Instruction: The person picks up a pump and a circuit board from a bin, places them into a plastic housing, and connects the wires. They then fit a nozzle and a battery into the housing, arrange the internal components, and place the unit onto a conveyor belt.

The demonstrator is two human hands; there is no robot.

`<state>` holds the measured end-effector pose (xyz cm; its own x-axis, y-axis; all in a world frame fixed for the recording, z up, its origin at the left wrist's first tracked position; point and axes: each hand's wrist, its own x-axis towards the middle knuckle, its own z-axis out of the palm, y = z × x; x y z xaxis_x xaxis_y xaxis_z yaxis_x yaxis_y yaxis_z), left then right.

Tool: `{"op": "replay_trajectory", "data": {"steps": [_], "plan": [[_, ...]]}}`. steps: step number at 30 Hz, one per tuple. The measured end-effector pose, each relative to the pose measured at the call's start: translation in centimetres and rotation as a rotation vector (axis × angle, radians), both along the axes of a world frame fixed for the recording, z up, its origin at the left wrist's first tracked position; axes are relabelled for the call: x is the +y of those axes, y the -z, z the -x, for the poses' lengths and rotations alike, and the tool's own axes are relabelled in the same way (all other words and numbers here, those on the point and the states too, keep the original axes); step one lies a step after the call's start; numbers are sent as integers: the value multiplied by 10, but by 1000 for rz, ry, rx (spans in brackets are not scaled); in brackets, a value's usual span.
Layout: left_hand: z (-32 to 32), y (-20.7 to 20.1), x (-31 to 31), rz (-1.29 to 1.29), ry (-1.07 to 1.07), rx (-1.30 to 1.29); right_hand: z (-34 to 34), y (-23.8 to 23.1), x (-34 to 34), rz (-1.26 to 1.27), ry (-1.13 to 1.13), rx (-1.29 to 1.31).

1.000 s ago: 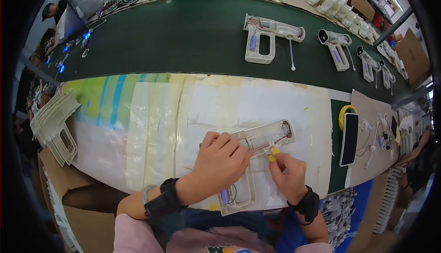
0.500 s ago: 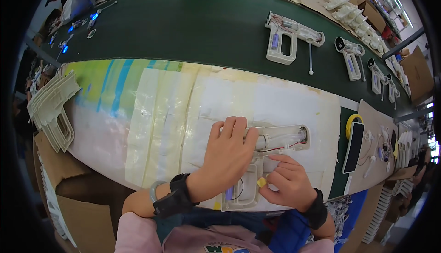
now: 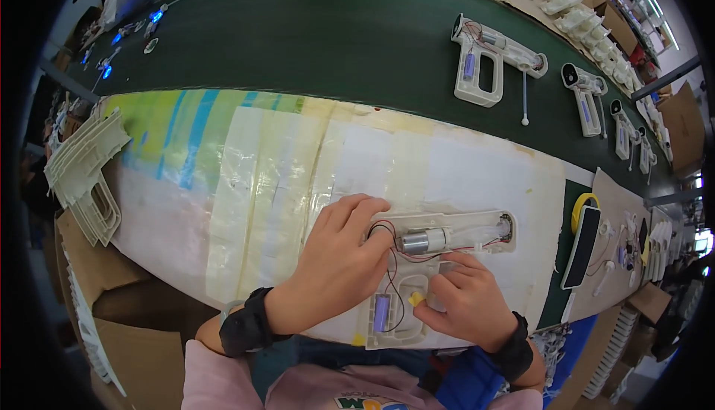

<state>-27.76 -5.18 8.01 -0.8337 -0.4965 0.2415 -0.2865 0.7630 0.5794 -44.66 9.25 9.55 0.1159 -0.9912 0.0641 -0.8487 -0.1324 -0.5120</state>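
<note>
Left hand [image 3: 339,257] now farther left along white gun shell [image 3: 477,218]; silver motor [image 3: 423,242] and loose wires [image 3: 395,261] now peek out. Shell lies open on near side of table [image 3: 447,172], handle toward person. Left fingers bent, close together by wires; cannot tell if pinching. Right hand [image 3: 475,304] at right of handle, pointer finger by red wire, yellow scrap [image 3: 415,300] at thumb; cannot tell if pinched. Purple battery [image 3: 382,313] sits in handle. Wires stick up loose, so tucking seems unfinished.

Hands [image 3: 339,253] — at pale housing [image 3: 439,221]
</note>
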Motion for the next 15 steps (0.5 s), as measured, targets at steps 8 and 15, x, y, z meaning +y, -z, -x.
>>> {"op": "replay_trajectory", "data": {"steps": [8,15], "plan": [[-2,0,-11,-56,47,10,-2,2,-1,-21,22,-6],[3,3,-2,92,-59,-139,-10,2,-3,-33,27,38]]}}
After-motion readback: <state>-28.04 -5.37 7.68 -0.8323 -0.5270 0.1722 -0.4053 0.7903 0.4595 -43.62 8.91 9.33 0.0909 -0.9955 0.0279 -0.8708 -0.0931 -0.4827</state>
